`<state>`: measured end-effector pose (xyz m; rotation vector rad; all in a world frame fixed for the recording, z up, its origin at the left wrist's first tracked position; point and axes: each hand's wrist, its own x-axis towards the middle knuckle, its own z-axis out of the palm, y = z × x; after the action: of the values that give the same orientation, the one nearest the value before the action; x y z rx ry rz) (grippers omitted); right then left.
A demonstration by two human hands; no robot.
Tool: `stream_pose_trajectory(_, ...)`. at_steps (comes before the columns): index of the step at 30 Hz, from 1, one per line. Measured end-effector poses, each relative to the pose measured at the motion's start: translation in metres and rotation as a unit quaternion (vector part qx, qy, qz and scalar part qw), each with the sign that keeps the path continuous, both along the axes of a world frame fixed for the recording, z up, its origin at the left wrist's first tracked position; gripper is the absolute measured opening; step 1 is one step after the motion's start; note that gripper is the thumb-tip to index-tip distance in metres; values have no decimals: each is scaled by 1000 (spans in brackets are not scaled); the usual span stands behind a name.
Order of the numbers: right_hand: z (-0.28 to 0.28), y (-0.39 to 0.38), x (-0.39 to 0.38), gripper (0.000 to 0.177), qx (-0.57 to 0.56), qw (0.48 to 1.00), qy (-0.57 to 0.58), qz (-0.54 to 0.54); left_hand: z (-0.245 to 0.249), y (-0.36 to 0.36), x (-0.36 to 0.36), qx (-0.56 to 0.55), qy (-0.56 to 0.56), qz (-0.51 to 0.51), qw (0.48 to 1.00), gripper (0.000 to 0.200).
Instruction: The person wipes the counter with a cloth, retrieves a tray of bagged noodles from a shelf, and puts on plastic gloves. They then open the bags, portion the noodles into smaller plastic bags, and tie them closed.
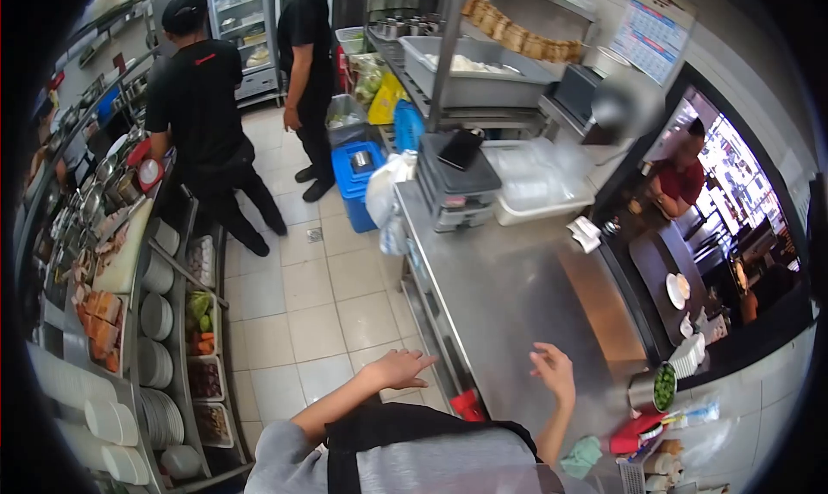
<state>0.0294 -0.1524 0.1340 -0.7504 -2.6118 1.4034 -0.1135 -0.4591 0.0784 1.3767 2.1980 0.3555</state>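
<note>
My left hand (401, 370) is raised over the tiled floor by the left edge of the steel counter (517, 296), its fingers stretched out and holding nothing. Over the counter's near part is my right hand (552, 372), with fingers apart and nothing in them. Near the counter's front left edge lies a red object (467, 405). A steel pot of green limes (663, 386) stands to the right of my right hand, and a pale green cloth (581, 457) lies below it.
Two people in black, one at the left worktop (198, 106) and one further back (304, 63), stand beyond the tiled aisle (328, 322). Plate stacks (157, 362) line the left shelves. A blue bin (355, 179) is beside the counter. Another person (681, 179) shows through the hatch.
</note>
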Motion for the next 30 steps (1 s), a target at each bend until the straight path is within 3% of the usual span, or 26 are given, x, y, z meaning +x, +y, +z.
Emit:
stream_pose_trajectory(3, -6, -40, -84, 42, 22, 995, -13, 95, 9, -45, -33, -50, -8, 34, 998, 65)
stream_pose_trajectory(7, 12, -95, -175, 44, 8, 980, -37, 195, 13, -88, -81, 33, -104, 59, 992, 65)
stream_pose_trajectory(11, -17, -117, -272, 46, 28, 938, -86, 334, 12, -111, -148, 42, -84, 116, 989, 64)
stream_pose_trajectory(14, -36, -141, -346, 46, 107, 906, -78, 401, 10, -123, -214, 32, -97, 151, 983, 64)
stream_pose_trajectory(17, -62, -156, -424, 48, 83, 900, -74, 420, 1, -130, -284, 16, -107, 157, 982, 64)
stream_pose_trajectory(19, -69, -166, -481, 47, 124, 893, -21, 431, -2, -127, -339, -12, -115, 153, 982, 64)
stream_pose_trajectory(23, -57, -186, -580, 47, 149, 885, -53, 438, -18, -125, -445, 90, -127, 131, 979, 54)
stream_pose_trajectory(26, -39, -203, -634, 50, 195, 873, -75, 440, -26, -105, -531, 207, -263, 188, 923, 45)
stream_pose_trajectory(28, -38, -206, -663, 51, 170, 878, -37, 447, -76, -79, -601, 311, -222, 221, 897, 36)
stream_pose_trajectory(30, -42, -201, -685, 51, 148, 884, -29, 442, -93, -42, -676, 307, -405, 307, 805, 30)
